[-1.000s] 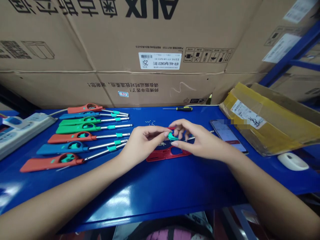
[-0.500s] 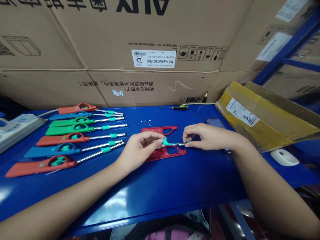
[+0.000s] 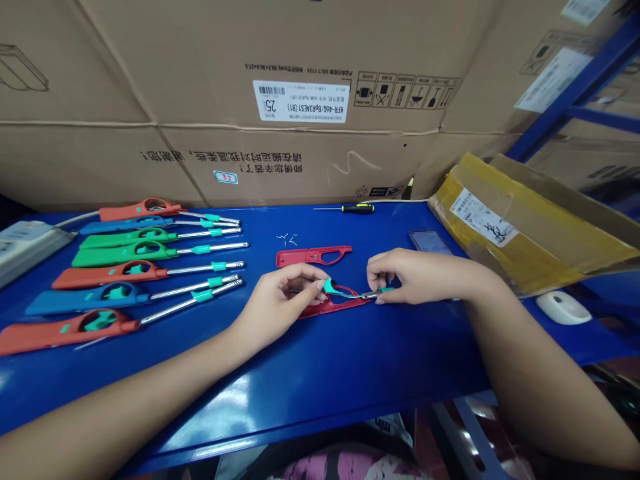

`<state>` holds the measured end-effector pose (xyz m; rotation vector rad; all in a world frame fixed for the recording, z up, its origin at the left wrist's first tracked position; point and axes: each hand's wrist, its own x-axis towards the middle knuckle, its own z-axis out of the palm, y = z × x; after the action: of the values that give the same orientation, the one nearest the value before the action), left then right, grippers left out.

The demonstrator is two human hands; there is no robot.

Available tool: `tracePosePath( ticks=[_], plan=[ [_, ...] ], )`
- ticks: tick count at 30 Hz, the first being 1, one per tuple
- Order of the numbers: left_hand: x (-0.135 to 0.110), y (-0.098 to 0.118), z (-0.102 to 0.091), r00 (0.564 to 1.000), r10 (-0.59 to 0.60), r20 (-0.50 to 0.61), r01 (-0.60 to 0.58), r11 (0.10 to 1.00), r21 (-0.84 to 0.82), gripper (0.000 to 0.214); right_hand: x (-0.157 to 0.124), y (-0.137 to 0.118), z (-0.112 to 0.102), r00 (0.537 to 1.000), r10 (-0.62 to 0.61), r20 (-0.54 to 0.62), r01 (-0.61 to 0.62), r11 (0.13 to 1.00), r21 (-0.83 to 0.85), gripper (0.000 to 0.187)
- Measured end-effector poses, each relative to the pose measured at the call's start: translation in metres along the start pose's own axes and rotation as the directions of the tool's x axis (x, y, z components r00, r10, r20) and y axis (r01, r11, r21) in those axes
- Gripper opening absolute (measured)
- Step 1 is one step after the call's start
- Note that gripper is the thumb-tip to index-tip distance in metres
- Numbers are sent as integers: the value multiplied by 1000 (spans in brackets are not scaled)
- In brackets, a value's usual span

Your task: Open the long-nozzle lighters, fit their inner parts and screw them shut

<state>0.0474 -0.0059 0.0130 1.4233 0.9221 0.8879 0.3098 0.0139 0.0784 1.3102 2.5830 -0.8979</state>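
Observation:
My left hand pinches a small teal trigger piece just above a red half shell that lies on the blue table. My right hand pinches the metal tube with its teal collar, which joins that teal piece. A second red half shell lies flat a little farther back. Some tiny white bits sit behind it.
Several finished long-nosed lighters in red, blue and green lie in a row at the left. A screwdriver rests at the back by big cardboard boxes. A phone, a taped carton, a white mouse and a power strip are around.
My hands have moved apart: the right slid right along the metal tube, and both lowered the teal piece and tube onto the near red shell. The view tilted down slightly.

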Motion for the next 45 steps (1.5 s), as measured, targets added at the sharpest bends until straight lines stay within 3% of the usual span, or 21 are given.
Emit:
tracePosePath(
  ticks=[5,7,10,12,13,15,18,28,30,32,34,38,45],
  plan=[
    [0,1,1,1000,26,-9,-26,999,29,19,-1,3,0,1000,-12,6,12,1000,-11,6],
    [-1,1,1,999,42,-16,-41,998,41,19,-1,0,0,997,-60,-44,61,998,20,14],
    [1,2,0,995,86,-40,-83,994,76,19,4,-10,2,948,-121,-295,172,973,153,26],
    [5,5,0,989,131,-62,-123,985,117,19,11,-17,7,901,-38,-432,190,930,315,26],
    [8,7,0,985,155,-73,-143,980,140,18,15,-20,10,900,27,-435,179,887,426,28],
    [14,12,1,977,194,-88,-176,968,178,18,24,-22,16,936,118,-331,138,742,656,36],
    [23,19,2,972,219,-85,-198,959,203,18,33,-19,21,959,150,-242,121,556,822,44],
    [38,27,2,971,224,-89,-199,952,232,27,42,-11,26,909,244,-338,205,444,872,44],
    [42,33,-7,966,254,-39,-225,907,355,31,41,-9,24,891,271,-364,224,434,873,43],
    [45,38,-18,932,303,197,-353,645,678,24,39,-6,21,869,303,-392,247,422,872,41],
    [48,39,-27,918,232,322,-396,554,732,16,37,-5,18,848,332,-413,266,407,874,39],
    [50,34,-32,908,111,404,-398,528,750,16,35,-3,14,836,359,-415,278,375,884,36],
    [54,25,-26,928,27,371,-331,519,788,15,39,0,17,848,360,-389,276,327,904,33]
  ],
)
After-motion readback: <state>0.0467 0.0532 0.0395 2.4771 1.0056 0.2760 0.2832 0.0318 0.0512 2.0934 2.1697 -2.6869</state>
